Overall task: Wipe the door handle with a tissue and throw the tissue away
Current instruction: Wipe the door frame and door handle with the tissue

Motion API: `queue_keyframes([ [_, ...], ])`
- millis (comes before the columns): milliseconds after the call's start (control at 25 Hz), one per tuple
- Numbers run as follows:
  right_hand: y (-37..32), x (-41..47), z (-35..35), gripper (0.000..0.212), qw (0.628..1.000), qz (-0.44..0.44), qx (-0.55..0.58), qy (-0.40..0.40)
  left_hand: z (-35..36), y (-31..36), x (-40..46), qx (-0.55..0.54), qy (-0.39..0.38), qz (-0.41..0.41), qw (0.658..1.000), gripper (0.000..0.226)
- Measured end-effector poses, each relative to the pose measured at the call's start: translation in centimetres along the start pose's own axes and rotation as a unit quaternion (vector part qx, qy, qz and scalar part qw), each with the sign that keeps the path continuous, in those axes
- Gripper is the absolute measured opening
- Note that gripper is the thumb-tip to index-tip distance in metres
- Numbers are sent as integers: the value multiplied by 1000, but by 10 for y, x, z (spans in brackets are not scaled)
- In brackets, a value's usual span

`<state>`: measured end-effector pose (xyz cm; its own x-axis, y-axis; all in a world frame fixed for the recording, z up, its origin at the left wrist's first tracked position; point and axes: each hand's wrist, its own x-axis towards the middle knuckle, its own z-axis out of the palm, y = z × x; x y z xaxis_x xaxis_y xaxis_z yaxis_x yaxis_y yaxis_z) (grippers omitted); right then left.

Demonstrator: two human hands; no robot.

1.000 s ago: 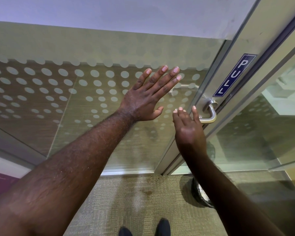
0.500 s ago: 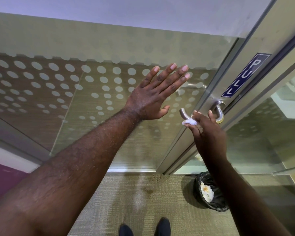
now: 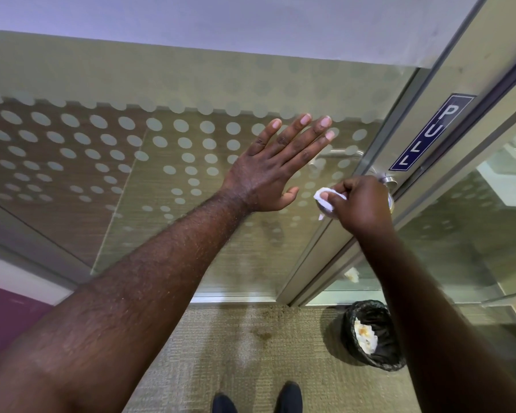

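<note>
My right hand is closed around a crumpled white tissue and wraps it over the silver lever door handle. Most of the lever is hidden under the fist; only its round base by the door frame shows. My left hand lies flat on the dotted frosted glass door, fingers spread, just left of the handle. A black-lined waste bin holding crumpled paper stands on the carpet below the handle, partly behind my right forearm.
A blue PULL sign is fixed on the metal door frame above the handle. A clear glass panel runs to the right. My two dark shoes stand on beige carpet at the bottom. A purple wall section is at lower left.
My right hand has closed fully over the lever with the tissue and slid along it toward its free end. A second ago the tissue was out of sight. The left hand stayed flat on the glass.
</note>
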<state>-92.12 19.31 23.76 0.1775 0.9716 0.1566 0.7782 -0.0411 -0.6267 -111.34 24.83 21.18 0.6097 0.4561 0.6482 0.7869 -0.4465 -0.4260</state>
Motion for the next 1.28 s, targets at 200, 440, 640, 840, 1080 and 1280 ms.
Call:
queue_keyframes([
  [200, 13, 0, -4, 10, 999, -28, -22, 9, 2, 1, 0, 5, 6, -2, 1000, 104],
  [440, 15, -42, 23, 12, 946, -290, -91, 114, 1, 2, 0, 5, 1, 0, 1000, 104],
  [640, 61, -52, 22, 25, 909, -372, -157, 99, -1, 0, 0, 9, 2, 3, 1000, 106],
  [840, 119, -42, -12, 23, 932, -331, -80, 123, -2, 1, 0, 12, -8, 2, 1000, 110],
  [1080, 125, -25, -32, 27, 960, -231, 15, 161, -4, 1, -1, 6, -13, -3, 1000, 109],
  [1280, 80, -48, 12, 28, 946, -161, 1, 282, -2, 1, -2, 24, 1, -4, 1000, 105],
])
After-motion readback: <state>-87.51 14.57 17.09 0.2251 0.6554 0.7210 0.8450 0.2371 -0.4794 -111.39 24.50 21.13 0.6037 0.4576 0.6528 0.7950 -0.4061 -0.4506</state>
